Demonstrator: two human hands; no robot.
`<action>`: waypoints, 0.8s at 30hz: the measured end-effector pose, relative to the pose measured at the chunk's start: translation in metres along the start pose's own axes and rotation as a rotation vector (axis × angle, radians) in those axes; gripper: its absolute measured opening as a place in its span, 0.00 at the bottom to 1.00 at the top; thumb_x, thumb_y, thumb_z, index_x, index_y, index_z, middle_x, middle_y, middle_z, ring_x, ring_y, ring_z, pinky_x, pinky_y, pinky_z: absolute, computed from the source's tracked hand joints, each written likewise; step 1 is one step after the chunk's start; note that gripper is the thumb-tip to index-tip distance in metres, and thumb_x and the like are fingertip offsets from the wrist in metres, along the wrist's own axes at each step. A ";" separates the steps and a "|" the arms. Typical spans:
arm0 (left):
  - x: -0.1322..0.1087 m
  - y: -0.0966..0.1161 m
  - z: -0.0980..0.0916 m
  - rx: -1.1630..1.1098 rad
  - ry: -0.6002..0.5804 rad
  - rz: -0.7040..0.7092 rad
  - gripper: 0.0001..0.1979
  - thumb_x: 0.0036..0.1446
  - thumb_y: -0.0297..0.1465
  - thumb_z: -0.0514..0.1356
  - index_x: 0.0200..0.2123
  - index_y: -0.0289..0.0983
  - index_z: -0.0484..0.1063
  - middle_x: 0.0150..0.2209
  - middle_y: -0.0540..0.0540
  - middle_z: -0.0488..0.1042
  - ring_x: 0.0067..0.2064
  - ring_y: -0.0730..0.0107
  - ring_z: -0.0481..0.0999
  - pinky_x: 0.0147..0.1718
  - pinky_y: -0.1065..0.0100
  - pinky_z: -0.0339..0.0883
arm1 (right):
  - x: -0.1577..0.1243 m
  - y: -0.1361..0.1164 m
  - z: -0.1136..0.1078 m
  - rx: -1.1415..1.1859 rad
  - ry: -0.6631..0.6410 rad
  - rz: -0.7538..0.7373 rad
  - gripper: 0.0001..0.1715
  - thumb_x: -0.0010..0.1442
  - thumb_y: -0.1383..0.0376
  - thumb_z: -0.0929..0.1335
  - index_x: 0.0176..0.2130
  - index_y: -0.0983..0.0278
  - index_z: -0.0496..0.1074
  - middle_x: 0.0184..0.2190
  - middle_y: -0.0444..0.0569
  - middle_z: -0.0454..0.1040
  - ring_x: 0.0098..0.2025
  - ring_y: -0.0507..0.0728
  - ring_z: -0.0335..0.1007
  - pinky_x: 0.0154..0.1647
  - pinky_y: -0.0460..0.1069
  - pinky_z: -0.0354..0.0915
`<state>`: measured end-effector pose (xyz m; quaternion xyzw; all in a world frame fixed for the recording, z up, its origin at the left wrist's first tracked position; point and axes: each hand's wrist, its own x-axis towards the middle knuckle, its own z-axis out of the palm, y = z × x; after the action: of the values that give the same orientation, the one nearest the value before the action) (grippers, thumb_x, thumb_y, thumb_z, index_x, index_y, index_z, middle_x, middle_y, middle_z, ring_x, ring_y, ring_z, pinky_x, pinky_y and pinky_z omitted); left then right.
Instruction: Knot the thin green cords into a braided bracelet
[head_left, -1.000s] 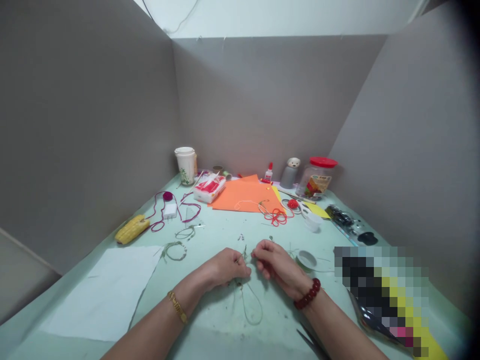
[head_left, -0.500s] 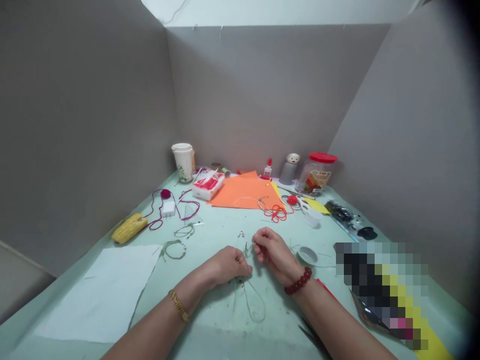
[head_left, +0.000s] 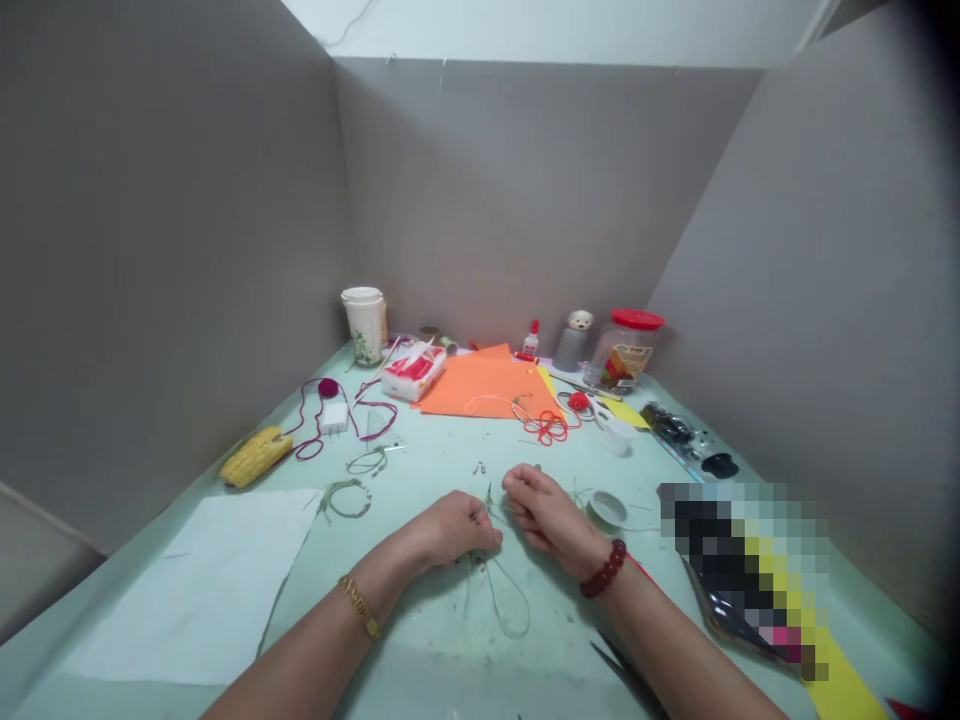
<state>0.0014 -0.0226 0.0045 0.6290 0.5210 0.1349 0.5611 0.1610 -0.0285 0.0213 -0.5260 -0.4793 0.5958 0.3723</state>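
Note:
My left hand [head_left: 457, 530] is closed in a pinch on a thin green cord [head_left: 511, 600], whose loop hangs down onto the table. A short knotted bit of the cord sticks up above the left fingertips. Just to the right, my right hand [head_left: 544, 508] has its fingers curled and pinched, apparently on a fine strand of the same cord; the fingertips partly hide it. A few tiny beads [head_left: 479, 468] lie beyond the hands. To the left rest a green cord bracelet [head_left: 349, 498] and another coil of green cord [head_left: 367, 461].
Beside my right hand is a grey-green spool [head_left: 606, 510]. Dark scissor-like blades [head_left: 626, 672] lie near my right forearm. White cloth [head_left: 195, 590] covers the left front. Farther back are orange paper [head_left: 487, 385], red cord [head_left: 547, 428], a tissue pack [head_left: 412, 372] and a red-lidded jar [head_left: 622, 352].
My right hand has turned slightly and its wrist has shifted a little to the right and down. My left hand keeps its pinch almost in place. The view has shifted slightly.

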 end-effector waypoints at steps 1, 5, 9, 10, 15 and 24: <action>0.000 0.000 0.000 0.003 -0.002 0.004 0.12 0.43 0.38 0.59 0.23 0.39 0.60 0.16 0.56 0.56 0.17 0.80 0.51 0.14 0.75 0.45 | -0.001 0.000 -0.001 -0.094 0.001 0.007 0.12 0.55 0.57 0.63 0.28 0.61 0.57 0.16 0.35 0.51 0.15 0.45 0.42 0.12 0.41 0.40; -0.001 0.000 0.000 -0.007 -0.006 0.024 0.11 0.42 0.37 0.59 0.23 0.38 0.59 0.16 0.56 0.56 0.17 0.80 0.51 0.14 0.75 0.45 | 0.000 0.000 -0.004 -0.494 0.038 -0.109 0.09 0.51 0.60 0.66 0.28 0.63 0.64 0.16 0.37 0.56 0.18 0.46 0.49 0.17 0.43 0.45; 0.000 0.000 0.000 -0.021 -0.004 0.034 0.10 0.41 0.35 0.59 0.22 0.38 0.58 0.15 0.57 0.55 0.16 0.81 0.50 0.13 0.75 0.44 | 0.006 0.001 -0.005 -0.649 0.019 -0.241 0.05 0.47 0.67 0.65 0.22 0.65 0.65 0.18 0.40 0.61 0.23 0.48 0.53 0.23 0.44 0.50; 0.000 0.000 0.000 -0.018 0.000 0.032 0.11 0.41 0.36 0.59 0.22 0.38 0.58 0.15 0.57 0.55 0.16 0.80 0.50 0.13 0.75 0.44 | 0.007 0.001 -0.006 -0.632 0.041 -0.246 0.07 0.48 0.67 0.65 0.21 0.65 0.64 0.18 0.40 0.61 0.23 0.48 0.53 0.24 0.44 0.51; -0.001 0.001 0.000 -0.001 0.006 0.026 0.11 0.42 0.37 0.59 0.22 0.38 0.60 0.14 0.58 0.52 0.16 0.81 0.49 0.14 0.75 0.45 | 0.010 -0.002 -0.008 -0.399 0.264 -0.168 0.08 0.50 0.64 0.63 0.22 0.63 0.60 0.16 0.38 0.57 0.18 0.47 0.51 0.18 0.43 0.49; 0.000 0.001 0.001 -0.005 -0.001 0.008 0.13 0.42 0.37 0.60 0.22 0.38 0.58 0.14 0.58 0.54 0.16 0.81 0.50 0.15 0.75 0.44 | 0.024 -0.012 -0.007 0.052 0.305 -0.064 0.07 0.53 0.64 0.63 0.28 0.62 0.57 0.15 0.36 0.59 0.14 0.46 0.58 0.12 0.40 0.56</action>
<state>0.0026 -0.0226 0.0056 0.6296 0.5179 0.1384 0.5623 0.1635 -0.0013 0.0261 -0.5851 -0.4183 0.5092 0.4728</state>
